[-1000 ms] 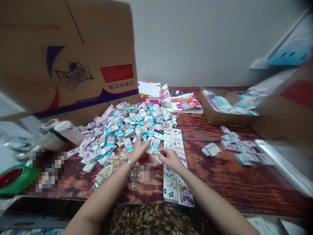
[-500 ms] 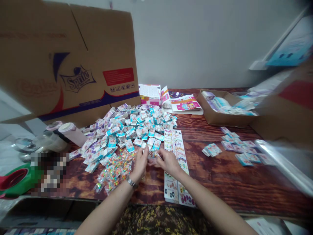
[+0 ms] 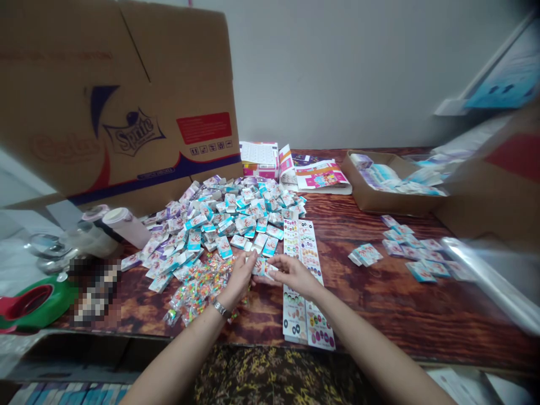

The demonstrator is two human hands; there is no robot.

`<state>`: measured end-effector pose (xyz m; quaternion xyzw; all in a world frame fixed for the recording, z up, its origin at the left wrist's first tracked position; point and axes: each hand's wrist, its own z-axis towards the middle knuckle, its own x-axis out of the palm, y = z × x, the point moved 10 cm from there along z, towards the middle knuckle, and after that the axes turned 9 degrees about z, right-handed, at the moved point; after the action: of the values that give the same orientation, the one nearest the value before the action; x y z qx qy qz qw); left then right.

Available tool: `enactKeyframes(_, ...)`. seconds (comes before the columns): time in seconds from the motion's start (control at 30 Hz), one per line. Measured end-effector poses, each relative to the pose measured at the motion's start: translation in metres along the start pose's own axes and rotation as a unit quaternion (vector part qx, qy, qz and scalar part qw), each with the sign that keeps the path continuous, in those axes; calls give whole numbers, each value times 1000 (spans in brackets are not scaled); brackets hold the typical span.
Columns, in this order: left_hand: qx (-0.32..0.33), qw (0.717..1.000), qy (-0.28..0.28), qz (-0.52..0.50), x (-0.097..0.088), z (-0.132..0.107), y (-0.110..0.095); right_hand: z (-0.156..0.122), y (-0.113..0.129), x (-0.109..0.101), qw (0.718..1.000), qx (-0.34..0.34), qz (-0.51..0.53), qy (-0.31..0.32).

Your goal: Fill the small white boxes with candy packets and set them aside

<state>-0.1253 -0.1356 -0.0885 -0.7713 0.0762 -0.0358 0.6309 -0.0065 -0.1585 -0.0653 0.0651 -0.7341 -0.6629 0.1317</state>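
Two hands held a packet (image 3: 262, 267) at center, left hand (image 3: 239, 279) and right hand (image 3: 293, 275) closed on it; a slip could have scattered the nearby pile (image 3: 219, 225).

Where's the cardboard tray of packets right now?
Head view: the tray sits far right on the table, behind the loose packets, right of the printed sheets.

Soft, even light is spread over the scene, and only faint shadows are cast on the wooden surface (image 3: 379, 315). The heaped packets (image 3: 219, 219) show little glare. The right edge is blurred and stretched, most on the plastic film (image 3: 485, 275), and a patch (image 3: 95, 292) at lower left is pixelated.
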Motion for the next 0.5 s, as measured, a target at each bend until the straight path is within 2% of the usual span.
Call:
enactKeyframes(0.1, 5, 1000, 10, 8, 3, -1, 1, -3, 4, 0, 999, -20, -30, 17)
enactKeyframes(0.17, 5, 1000, 17, 19, 6, 0, 1, -3, 4, -4, 999, -24, -23, -11)
enactKeyframes(0.27, -3, 998, 32, 61, 9, 0, 2, 0, -3, -8, 997, 0, 47, -61)
enactKeyframes(0.37, -5, 992, 53, 111, 8, -4, 0, 1, -11, -6, 993, 24, 83, -80)
enactKeyframes(0.43, 50, 983, 52, 168, 2, -9, -14, 1, -12, -7, 993, 22, 77, -82)
enactKeyframes(0.5, 163, 950, 46, 263, -1, -20, -38, 0, -11, -8, 994, 19, 73, -77)
